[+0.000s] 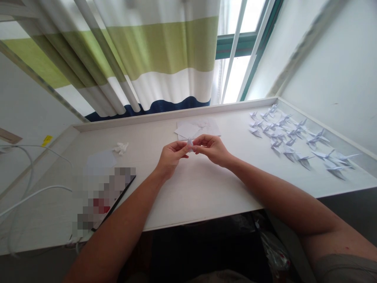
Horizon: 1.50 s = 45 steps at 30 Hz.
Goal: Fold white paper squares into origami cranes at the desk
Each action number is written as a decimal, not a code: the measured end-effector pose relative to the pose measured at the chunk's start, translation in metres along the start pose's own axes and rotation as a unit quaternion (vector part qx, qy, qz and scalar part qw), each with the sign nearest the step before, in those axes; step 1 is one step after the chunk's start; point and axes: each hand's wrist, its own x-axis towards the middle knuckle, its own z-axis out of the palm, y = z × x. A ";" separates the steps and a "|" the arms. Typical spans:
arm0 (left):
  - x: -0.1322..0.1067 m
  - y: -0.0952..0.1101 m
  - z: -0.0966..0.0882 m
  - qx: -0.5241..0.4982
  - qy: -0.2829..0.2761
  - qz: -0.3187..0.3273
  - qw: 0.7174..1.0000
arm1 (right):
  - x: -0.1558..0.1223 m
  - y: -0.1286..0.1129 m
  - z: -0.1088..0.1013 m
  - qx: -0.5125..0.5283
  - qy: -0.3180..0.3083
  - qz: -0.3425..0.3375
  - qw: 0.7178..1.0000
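Pinched between the fingertips of the left hand [171, 157] and the right hand [215, 150], a small folded paper [190, 142] points upward over the middle of the table [200, 196], near some flat sheets [187, 129] lying beyond it. To the right, many paper cranes [318, 138] stand grouped, well apart from both hands, while a crumpled tissue [120, 148] lies on the left, near a pale sheet [101, 161].
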 end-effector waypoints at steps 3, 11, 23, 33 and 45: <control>0.000 0.000 -0.002 -0.009 -0.014 -0.019 1.000 | 0.000 0.001 -0.001 -0.002 -0.004 -0.006 1.000; 0.002 -0.003 0.000 -0.048 0.037 -0.011 0.998 | 0.002 0.004 -0.004 -0.006 -0.014 0.002 1.000; -0.001 -0.007 0.004 0.023 0.046 0.056 0.997 | 0.002 0.006 -0.005 -0.030 0.001 -0.018 0.999; 0.000 -0.005 0.004 0.004 0.062 0.071 0.996 | 0.002 0.007 -0.005 -0.035 -0.003 -0.013 0.999; -0.001 -0.004 0.004 -0.034 0.032 0.051 0.998 | 0.002 0.005 -0.005 -0.019 -0.015 -0.003 1.000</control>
